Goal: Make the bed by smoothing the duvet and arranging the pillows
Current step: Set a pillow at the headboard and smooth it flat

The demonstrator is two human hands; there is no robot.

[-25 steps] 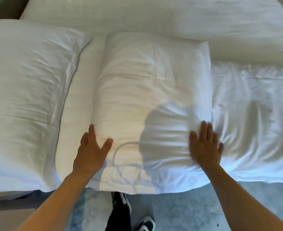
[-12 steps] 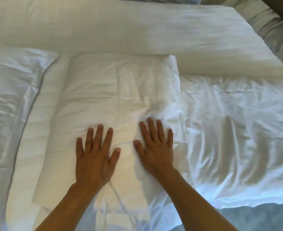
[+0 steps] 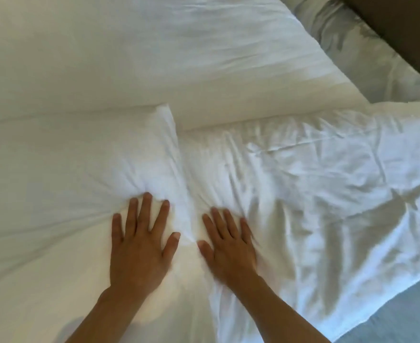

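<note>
Both my palms are flat and spread, fingers apart, gripping nothing. My left hand (image 3: pixel 139 246) presses into the near right part of the pillow (image 3: pixel 75 174), which fills the left half of the frame, and the cloth bunches in a small ridge ahead of my fingertips. My right hand (image 3: pixel 228 246) has slid off that pillow since half a second ago (both palms were on it then) and now lies just right of its edge, on the wrinkled duvet (image 3: pixel 315 194) spreading across the centre and right. A second long pillow (image 3: pixel 154 58) lies across the top of the frame, and a strip of grey floor (image 3: pixel 407 313) shows at the lower right.

1 second ago my hands sat at the pillow's 2 near corners. I read this as the pillow being settled, and the smoothing now passing to the duvet, whose creases remain plentiful.
</note>
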